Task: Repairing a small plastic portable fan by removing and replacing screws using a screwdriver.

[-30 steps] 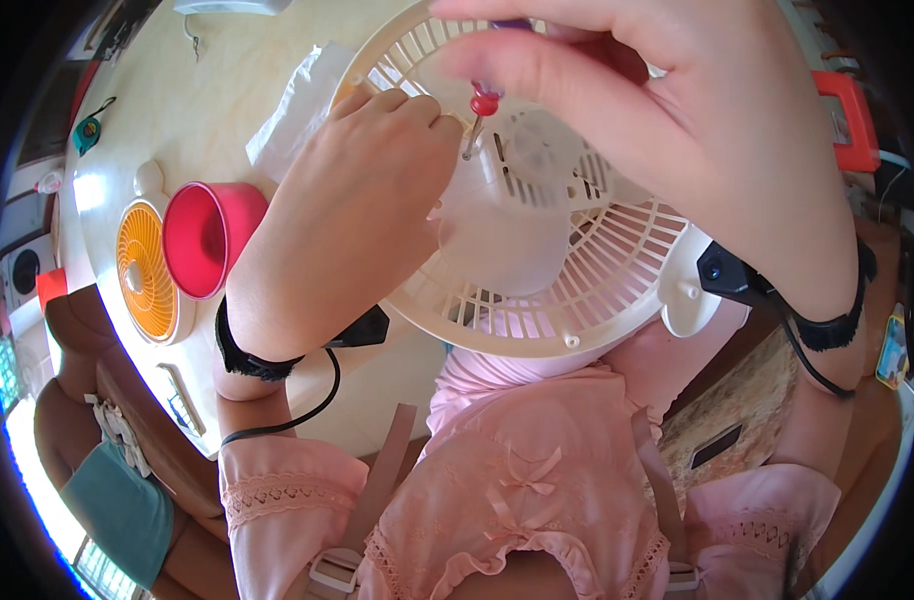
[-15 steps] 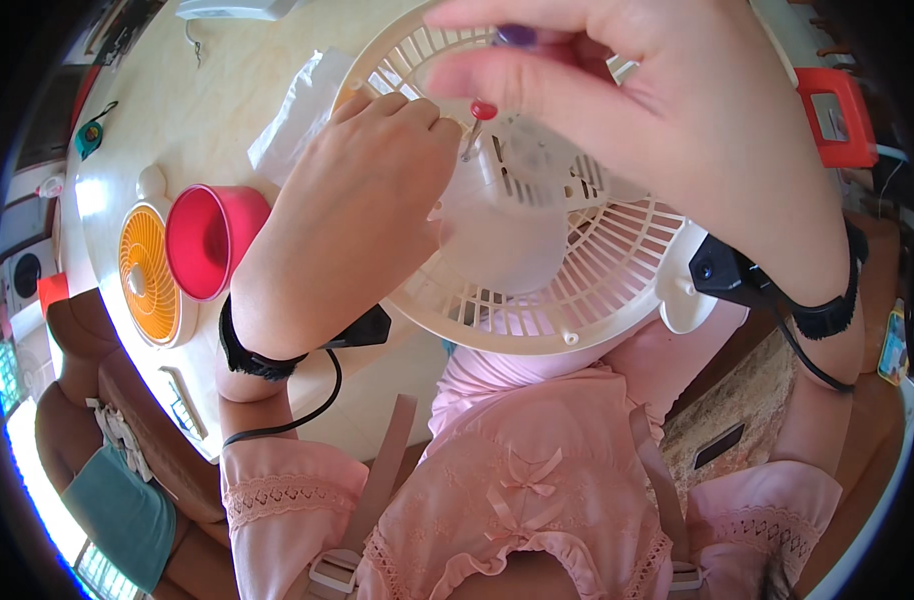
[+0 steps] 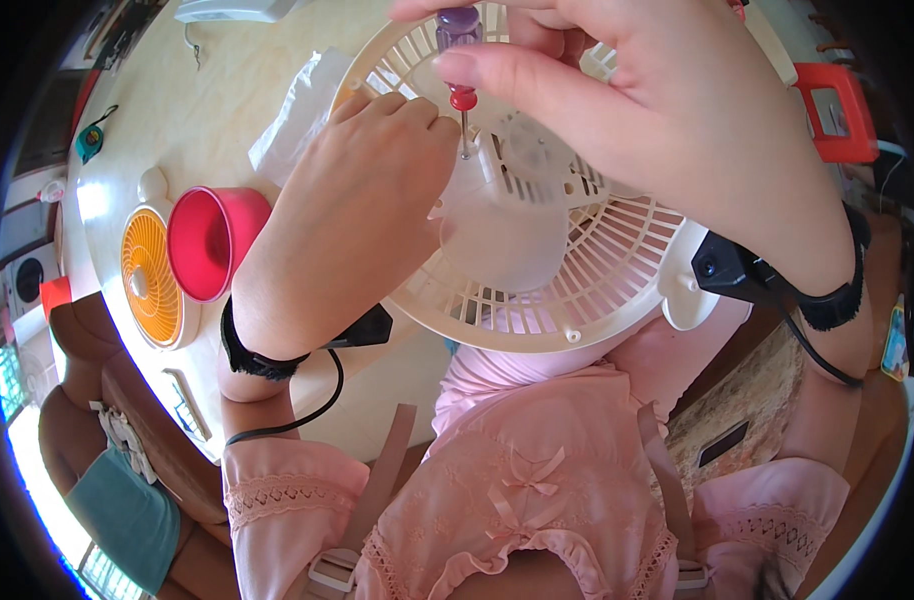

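Observation:
A cream-white electric fan [image 3: 597, 335] with a slatted round grille leans over my lap against the table. Its pale hub and translucent blades lie in the middle. My left hand [image 3: 362, 175] is closed on the fan beside the hub, knuckles up, its fingertips hidden. Above the hub, my right hand [image 3: 587, 80] has thumb and fingers around the handle of a screwdriver [image 3: 461, 98] with a purple, see-through handle and red collar. The screwdriver stands nearly upright, its shaft tip down at the edge of the white motor housing [image 3: 492, 165].
On the table to the left are a pink-red bowl [image 3: 209, 235], a small orange-and-white fan [image 3: 149, 270], a teal tape measure [image 3: 90, 140] and a clear plastic bag [image 3: 302, 115]. A white device [image 3: 237, 10] sits at the far edge. A red stool [image 3: 839, 115] stands at the right.
My right hand has shifted slightly up and left, and more of the screwdriver's purple handle now shows. The screwdriver is more upright. My left hand and the fan stay in place.

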A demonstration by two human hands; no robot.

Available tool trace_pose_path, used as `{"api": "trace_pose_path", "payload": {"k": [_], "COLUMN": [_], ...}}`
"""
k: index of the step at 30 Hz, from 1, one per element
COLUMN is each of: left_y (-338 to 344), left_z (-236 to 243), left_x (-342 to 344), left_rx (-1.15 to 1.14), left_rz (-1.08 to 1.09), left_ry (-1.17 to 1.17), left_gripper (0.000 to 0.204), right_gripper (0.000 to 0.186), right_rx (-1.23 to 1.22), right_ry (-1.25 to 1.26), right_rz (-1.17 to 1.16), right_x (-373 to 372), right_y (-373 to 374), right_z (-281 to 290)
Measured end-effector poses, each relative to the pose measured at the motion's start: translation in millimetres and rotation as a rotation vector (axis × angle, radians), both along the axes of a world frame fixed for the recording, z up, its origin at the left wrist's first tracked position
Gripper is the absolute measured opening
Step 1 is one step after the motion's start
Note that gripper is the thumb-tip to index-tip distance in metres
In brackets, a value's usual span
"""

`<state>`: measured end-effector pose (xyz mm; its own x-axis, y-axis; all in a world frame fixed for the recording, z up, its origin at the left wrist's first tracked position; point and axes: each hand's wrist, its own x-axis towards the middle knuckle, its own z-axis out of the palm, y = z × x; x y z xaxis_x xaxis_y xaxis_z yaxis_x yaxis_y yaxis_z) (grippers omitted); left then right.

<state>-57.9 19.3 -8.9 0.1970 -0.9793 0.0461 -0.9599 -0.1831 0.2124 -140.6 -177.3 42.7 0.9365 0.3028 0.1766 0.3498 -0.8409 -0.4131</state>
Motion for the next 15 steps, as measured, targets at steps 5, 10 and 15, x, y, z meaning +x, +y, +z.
{"api": "trace_pose_path", "payload": {"k": [5, 10, 15], "left_y": [0.2, -5.5, -0.2], "left_z": [5.0, 8.9, 4.0], "left_x": [-3.1, -0.3, -2.8], "left_rx": [0.097, 0.097, -0.021], "left_rz": [0.051, 0.034, -0.01], "left_ry": [0.055, 0.039, -0.034], "left_gripper": [0.025, 0.035, 0.024], "right_gripper": [0.018, 0.018, 0.018], "right_rx": [-0.006, -0.005, -0.013], "right_ry": [0.006, 0.02, 0.028], "right_rz": [-0.007, 0.008, 0.015], "right_x": [-0.4, -0.5, -4.4], "right_y": [1.2, -1.8, -0.8], "right_z": [0.3, 4.2, 6.3]}}
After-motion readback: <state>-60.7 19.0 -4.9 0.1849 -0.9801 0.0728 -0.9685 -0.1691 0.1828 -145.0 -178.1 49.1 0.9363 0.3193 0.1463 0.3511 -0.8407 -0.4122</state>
